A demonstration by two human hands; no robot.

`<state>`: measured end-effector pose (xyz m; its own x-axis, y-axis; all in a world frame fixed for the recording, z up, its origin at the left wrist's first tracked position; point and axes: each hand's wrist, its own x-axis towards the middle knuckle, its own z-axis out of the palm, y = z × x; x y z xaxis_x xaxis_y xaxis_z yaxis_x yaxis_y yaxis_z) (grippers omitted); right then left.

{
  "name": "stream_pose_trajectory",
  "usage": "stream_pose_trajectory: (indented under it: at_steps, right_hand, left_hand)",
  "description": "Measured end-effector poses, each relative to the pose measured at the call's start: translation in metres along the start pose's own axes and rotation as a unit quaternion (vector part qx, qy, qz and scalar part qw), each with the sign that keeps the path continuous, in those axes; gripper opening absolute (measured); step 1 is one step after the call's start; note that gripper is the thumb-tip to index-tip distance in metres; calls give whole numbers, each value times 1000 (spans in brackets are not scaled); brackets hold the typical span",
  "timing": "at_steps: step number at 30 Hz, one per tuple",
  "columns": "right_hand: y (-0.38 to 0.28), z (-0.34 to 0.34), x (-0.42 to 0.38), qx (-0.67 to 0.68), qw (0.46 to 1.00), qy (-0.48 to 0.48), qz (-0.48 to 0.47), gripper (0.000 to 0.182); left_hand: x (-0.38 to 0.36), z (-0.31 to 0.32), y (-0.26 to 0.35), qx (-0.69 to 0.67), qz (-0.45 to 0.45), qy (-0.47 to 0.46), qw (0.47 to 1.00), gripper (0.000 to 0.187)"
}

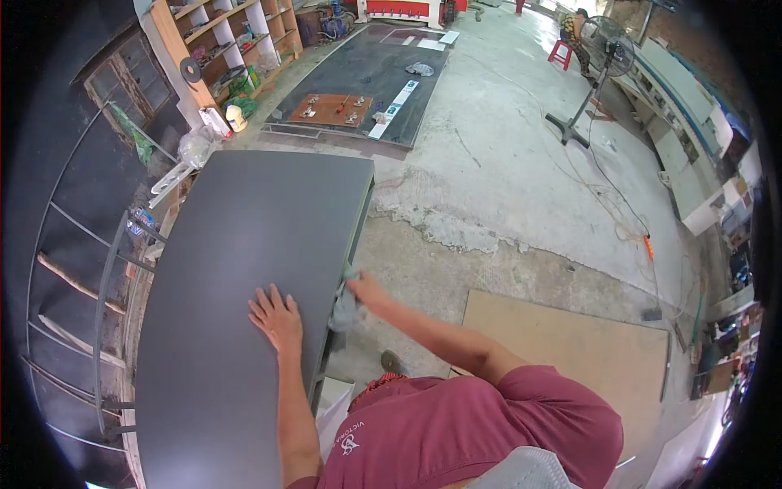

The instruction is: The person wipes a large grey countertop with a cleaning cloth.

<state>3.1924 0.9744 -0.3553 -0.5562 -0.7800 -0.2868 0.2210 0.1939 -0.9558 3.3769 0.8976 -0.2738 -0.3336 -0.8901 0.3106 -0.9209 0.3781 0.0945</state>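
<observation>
A large dark grey panel (pixel 236 220) spreads out in front of me, its long edge on my right side. My left hand (pixel 279 322) lies flat on its top, fingers spread, with nothing in it. At the panel's right edge, my right hand (pixel 364 291) is closed on a pale grey-green cloth (pixel 345 310). The cloth hangs down against the side of the panel and looks slightly blurred. What lies under the panel is mostly hidden.
Beyond the panel is a low dark sheet (pixel 358 65) bearing a brown board (pixel 330 109). Shelves (pixel 236 33) stand at the back left. A metal ladder-like frame (pixel 102 269) runs along the left. A tan board (pixel 562 350) lies right; a fan (pixel 607 57) and a seated person (pixel 575 37) are farther off.
</observation>
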Motion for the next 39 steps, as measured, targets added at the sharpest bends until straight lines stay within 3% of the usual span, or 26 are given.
stream_pose_trajectory:
  at_steps: [4, 6, 7, 9, 12, 13, 14, 15, 16, 18, 20, 24, 27, 29, 31, 33, 34, 36, 37, 39]
  right_hand:
    - [-76, -29, 21, 137, 990, 20, -8, 31]
    - [-83, -28, 33, 151, 976, 105, -114, 41]
    - [-77, -23, 35, 149, 977, 103, -112, 41]
    - [-55, -9, 35, -80, 965, 110, -225, 40]
    - [-41, 1, 3, -91, 962, 125, -226, 42]
    - [-33, 1, -1, -90, 966, 113, -214, 42]
    - [-19, -5, -4, -98, 985, 38, -138, 43]
    - [1, -11, -7, -103, 992, -39, -56, 44]
    - [27, -13, -2, -123, 985, -78, 93, 44]
    - [55, -15, 6, -76, 992, -52, 83, 41]
    - [23, -19, 19, 30, 996, -57, 69, 39]
    - [-88, -41, 52, 98, 991, 62, -74, 30]
    - [-111, -69, 91, 192, 967, 82, -148, 28]
    - [-120, -70, 102, 95, 964, 121, -215, 28]
    - [-110, -52, 75, -48, 961, 71, -263, 32]
    - [-54, -38, 57, -80, 985, 45, -149, 38]
    - [-16, -37, 52, -111, 981, 27, -158, 39]
    - [11, -41, 23, -167, 978, -111, -61, 36]
    - [16, -41, 14, -165, 978, -114, -62, 36]
    - [19, -46, 12, -55, 980, -137, 133, 32]
  left_hand:
    - [12, -8, 7, -27, 2, -18, 999, 47]
    - [15, -7, 6, -36, 4, -14, 999, 47]
    - [19, -6, 5, -44, 8, -7, 999, 47]
    - [27, -3, 4, -42, 2, -6, 999, 47]
    - [44, 3, 7, -39, -2, 2, 999, 46]
    - [47, 5, 3, -33, -5, 6, 999, 45]
    - [51, 8, 2, -36, 3, 24, 999, 45]
    - [55, 13, 2, -37, 10, 37, 999, 46]
    - [57, 15, 1, -38, 8, 32, 999, 46]
    - [66, 21, -1, -35, 2, 28, 999, 46]
    - [70, 27, 0, -50, -8, 24, 998, 46]
    - [70, 23, 5, -55, -10, 17, 998, 45]
    - [69, 25, 5, -49, -12, 21, 998, 45]
    - [70, 22, 6, -45, -12, 17, 999, 46]
    - [70, 20, 6, -45, -15, 18, 999, 46]
    - [72, 18, 8, -45, -20, 20, 999, 46]
    - [72, 18, 8, -47, -20, 16, 999, 45]
    - [70, 16, 9, -48, -25, 14, 998, 45]
    - [70, 16, 9, -47, -23, 14, 999, 45]
    - [73, 16, 10, -46, -23, 17, 999, 45]
